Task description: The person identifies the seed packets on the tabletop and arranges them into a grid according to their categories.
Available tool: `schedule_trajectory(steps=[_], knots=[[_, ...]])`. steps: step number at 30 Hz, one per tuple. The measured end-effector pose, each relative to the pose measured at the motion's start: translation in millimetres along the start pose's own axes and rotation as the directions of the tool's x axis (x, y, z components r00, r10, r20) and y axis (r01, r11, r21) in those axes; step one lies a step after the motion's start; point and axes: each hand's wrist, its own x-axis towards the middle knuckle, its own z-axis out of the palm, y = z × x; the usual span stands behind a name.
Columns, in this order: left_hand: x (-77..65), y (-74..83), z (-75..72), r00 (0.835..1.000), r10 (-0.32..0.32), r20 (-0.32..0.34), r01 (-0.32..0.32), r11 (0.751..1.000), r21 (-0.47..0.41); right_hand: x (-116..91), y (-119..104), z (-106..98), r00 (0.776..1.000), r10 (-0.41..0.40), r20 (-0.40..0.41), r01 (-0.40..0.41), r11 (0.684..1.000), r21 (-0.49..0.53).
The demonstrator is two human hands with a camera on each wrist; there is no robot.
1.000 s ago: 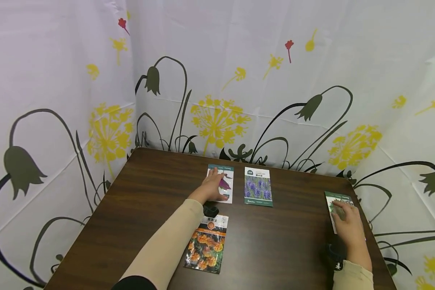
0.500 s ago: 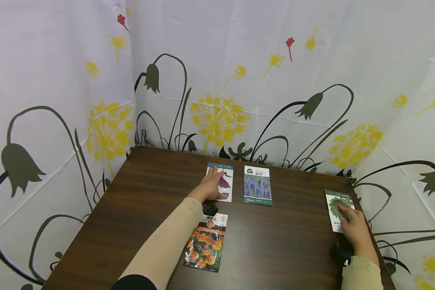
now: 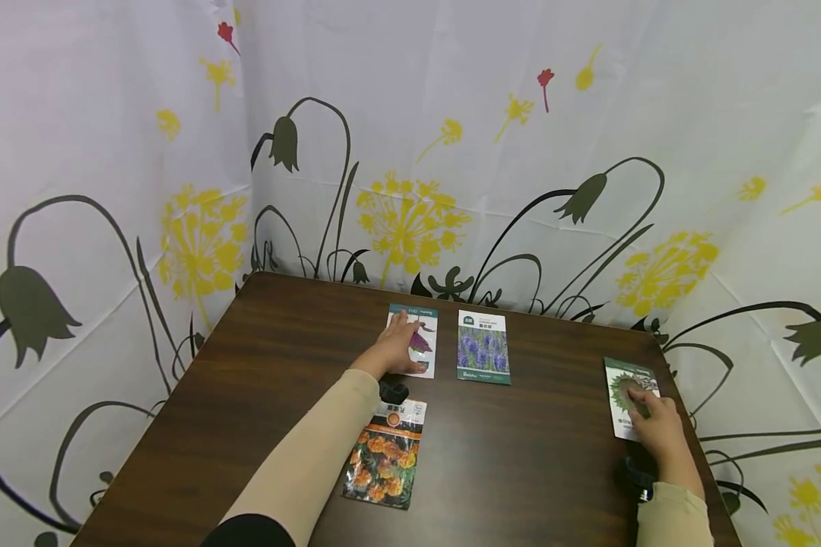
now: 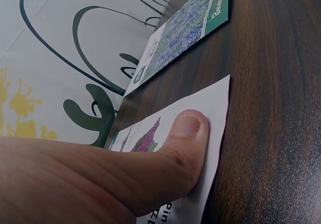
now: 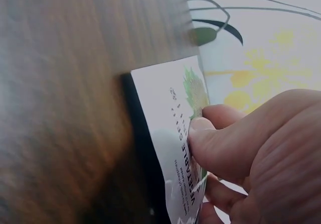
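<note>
My left hand (image 3: 395, 346) rests on a white and teal seed packet (image 3: 429, 363) with a purple flower picture, near the table's back. Its thumb presses the packet's face in the left wrist view. At the table's right side, my right hand (image 3: 659, 425) pinches a white and green seed packet (image 3: 618, 406) with a leafy green plant picture. Thumb in front, fingers behind, it grips the packet's edge in the right wrist view, where a dark shadow lies beside the packet (image 5: 155, 108). That packet's right part is hidden by the hand.
A lavender seed packet (image 3: 483, 348) lies just right of the left hand. An orange marigold packet (image 3: 384, 460) lies nearer, partly under the left forearm. All are on a dark wooden table (image 3: 520, 456), with a flower-printed curtain (image 3: 410, 137) behind.
The right hand has shifted off the middle of the green plant packet towards its right edge, then moved slightly left with the packet. The left hand has stayed on its packet.
</note>
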Motion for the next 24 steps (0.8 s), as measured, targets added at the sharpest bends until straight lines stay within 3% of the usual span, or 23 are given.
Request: schedule_trajectory(steps=[5,12,24], knots=[[5.8,-7.0,4.2,1.0,0.012,-0.008,-0.012,1.0,-0.014,-5,-5,7,1.0,0.005,0.004,-0.005,1.0,0.006],[1.3,2.0,-0.2,1.0,-0.011,0.001,0.011,1.0,0.027,-15,-18,19,0.999,0.032,0.004,-0.032,0.999,0.026],[-4.2,5.3,-3.6,1.0,-0.011,-0.001,0.011,0.998,0.056,-39,-41,39,1.0,-0.006,-0.021,0.007,1.0,0.022]])
